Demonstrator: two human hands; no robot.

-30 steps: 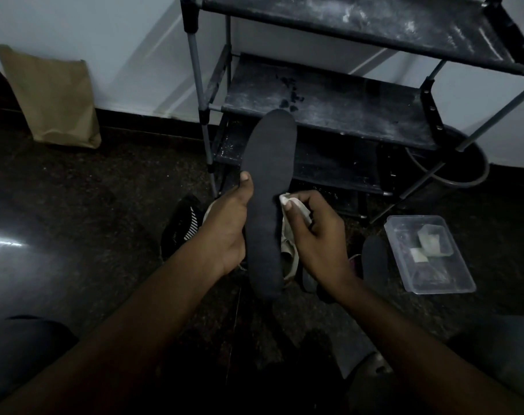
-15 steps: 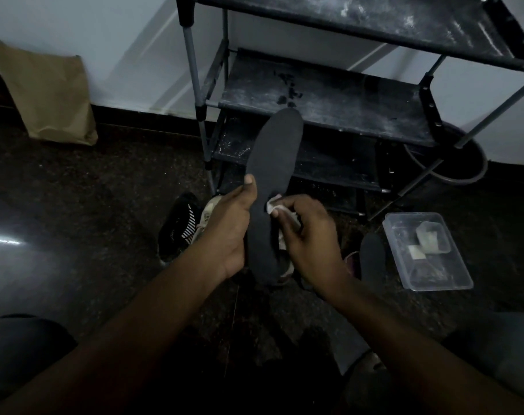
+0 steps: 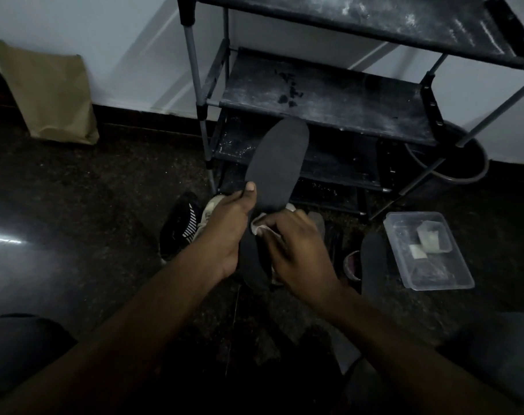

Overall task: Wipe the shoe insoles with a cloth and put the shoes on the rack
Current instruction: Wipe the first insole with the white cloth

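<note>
My left hand (image 3: 225, 232) grips a dark insole (image 3: 277, 163) by its left edge, thumb on the face, holding it upright in front of the shoe rack (image 3: 323, 97). My right hand (image 3: 299, 253) pinches a small white cloth (image 3: 262, 224) against the insole's lower middle. Below the hands on the floor lie a black shoe with white stripes (image 3: 181, 226) and a pale shoe (image 3: 208, 212), mostly hidden. A second insole (image 3: 374, 262) lies on the floor to the right.
A clear plastic box (image 3: 434, 277) holding white pieces sits on the floor at right. A brown paper bag (image 3: 51, 91) leans on the wall at left. A dark round bucket (image 3: 452, 163) stands behind the rack. My knees fill the lower corners.
The right hand with the cloth has slid down the insole toward its heel. The insole has tilted with its top to the right.
</note>
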